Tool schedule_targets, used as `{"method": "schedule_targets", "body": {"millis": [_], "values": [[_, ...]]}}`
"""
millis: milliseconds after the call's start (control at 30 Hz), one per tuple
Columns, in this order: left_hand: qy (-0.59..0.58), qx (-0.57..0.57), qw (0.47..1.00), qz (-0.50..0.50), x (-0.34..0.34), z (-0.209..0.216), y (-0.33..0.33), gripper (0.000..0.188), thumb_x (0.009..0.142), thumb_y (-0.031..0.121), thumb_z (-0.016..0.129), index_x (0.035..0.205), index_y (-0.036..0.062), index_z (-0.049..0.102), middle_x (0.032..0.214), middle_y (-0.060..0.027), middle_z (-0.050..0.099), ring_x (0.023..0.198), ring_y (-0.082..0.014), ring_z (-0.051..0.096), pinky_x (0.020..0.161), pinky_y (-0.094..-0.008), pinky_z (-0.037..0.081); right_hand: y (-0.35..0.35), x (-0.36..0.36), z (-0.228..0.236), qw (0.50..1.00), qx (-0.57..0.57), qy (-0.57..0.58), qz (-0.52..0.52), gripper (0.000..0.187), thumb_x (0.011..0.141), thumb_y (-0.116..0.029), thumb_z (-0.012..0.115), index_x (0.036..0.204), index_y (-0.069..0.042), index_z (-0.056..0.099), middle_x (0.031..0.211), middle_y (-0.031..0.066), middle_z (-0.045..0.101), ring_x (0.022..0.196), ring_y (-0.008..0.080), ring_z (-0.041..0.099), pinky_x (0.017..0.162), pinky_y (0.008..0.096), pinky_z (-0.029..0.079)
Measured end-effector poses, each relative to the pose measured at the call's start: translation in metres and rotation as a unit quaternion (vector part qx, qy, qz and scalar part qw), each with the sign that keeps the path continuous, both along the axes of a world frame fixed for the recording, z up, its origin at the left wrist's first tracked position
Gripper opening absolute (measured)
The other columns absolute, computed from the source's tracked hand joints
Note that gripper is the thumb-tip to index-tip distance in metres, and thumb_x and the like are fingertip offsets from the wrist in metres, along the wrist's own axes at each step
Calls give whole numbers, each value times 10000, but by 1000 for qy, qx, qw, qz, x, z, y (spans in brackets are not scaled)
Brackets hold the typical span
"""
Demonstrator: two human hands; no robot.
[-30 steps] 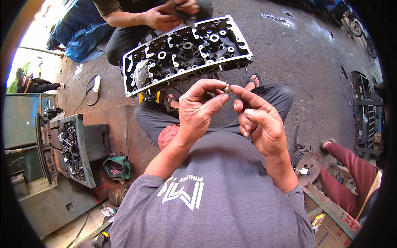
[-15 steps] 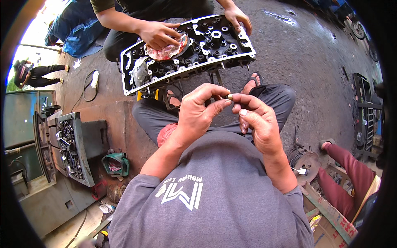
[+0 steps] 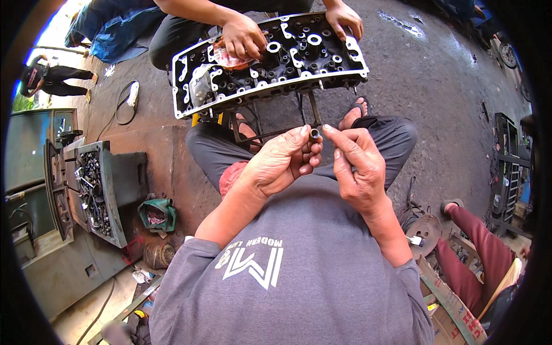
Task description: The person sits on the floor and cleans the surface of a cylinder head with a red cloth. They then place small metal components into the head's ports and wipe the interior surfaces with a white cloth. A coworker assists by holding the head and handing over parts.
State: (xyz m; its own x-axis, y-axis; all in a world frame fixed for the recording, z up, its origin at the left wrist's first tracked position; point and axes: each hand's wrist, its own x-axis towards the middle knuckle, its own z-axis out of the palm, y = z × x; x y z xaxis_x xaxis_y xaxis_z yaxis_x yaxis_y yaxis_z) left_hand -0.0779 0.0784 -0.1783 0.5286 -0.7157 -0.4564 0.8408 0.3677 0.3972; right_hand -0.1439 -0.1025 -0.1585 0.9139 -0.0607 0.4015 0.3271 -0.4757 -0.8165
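Observation:
My left hand point(image 3: 286, 158) pinches a small hollow metal cylinder point(image 3: 314, 133), its dark open end turned up. Just right of it is my right hand point(image 3: 361, 169), index finger stretched toward the cylinder, thumb apart from it and the other fingers curled. I see nothing in the right hand. Beyond both hands, an engine cylinder head point(image 3: 259, 86) with a pale rim and dark inside rests on a metal stand point(image 3: 313, 112). Opposite me, a co-worker's hand point(image 3: 244, 35) presses a red-and-white cloth point(image 3: 230, 57) on it, while their other hand point(image 3: 344, 20) grips its far right end.
At left, a grey metal tray point(image 3: 109, 195) full of small dark parts sits on a machine. A green bag point(image 3: 158, 215) lies on the floor beside it. To the right are a round metal reel point(image 3: 425, 233), a person's maroon-clad leg point(image 3: 480, 227) and a cardboard box point(image 3: 448, 325).
My left hand has turned, tipping the cylinder's open end into view. My right fingertips have come off it. The co-worker's hand and cloth have shifted over the cylinder head.

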Motion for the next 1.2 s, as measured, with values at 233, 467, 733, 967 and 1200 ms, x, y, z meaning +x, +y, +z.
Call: {"method": "schedule_targets", "body": {"millis": [233,467,733,967,1200], "values": [[6,58,998,35,-6,0,-5,242,1002,334,601,1053,100,634,902,0,644,761,-113,599,605,-220,437,6,1,-3,995,-94,3,-19,489,775,40,632,1241,-101,685,943,77,613,773,209,641,666,311,538],[-97,95,987,86,-12,-16,-21,253,988,349,622,972,96,633,815,23,617,708,-58,557,582,-204,413,12,2,0,986,-161,18,-29,496,753,42,627,1235,-65,677,956,104,598,831,265,642,711,356,531],[-526,264,784,194,-10,-17,-17,166,945,163,684,966,5,638,898,-16,642,844,-94,596,735,-271,493,2,10,-4,895,367,239,91,348,821,16,524,1148,50,637,934,48,581,712,87,518,610,216,411],[-290,177,939,54,2,-21,-14,268,996,325,620,927,67,609,770,20,581,672,-59,523,605,-230,439,0,29,-17,993,-52,-23,106,314,762,38,578,1072,5,610,936,116,568,755,244,579,681,313,481],[-279,300,912,37,4,-26,-11,310,981,354,634,953,45,647,792,-19,629,745,-86,586,637,-239,482,-19,43,-27,972,52,134,185,316,801,-24,597,1115,-13,627,976,92,598,829,242,616,694,343,505]]}}
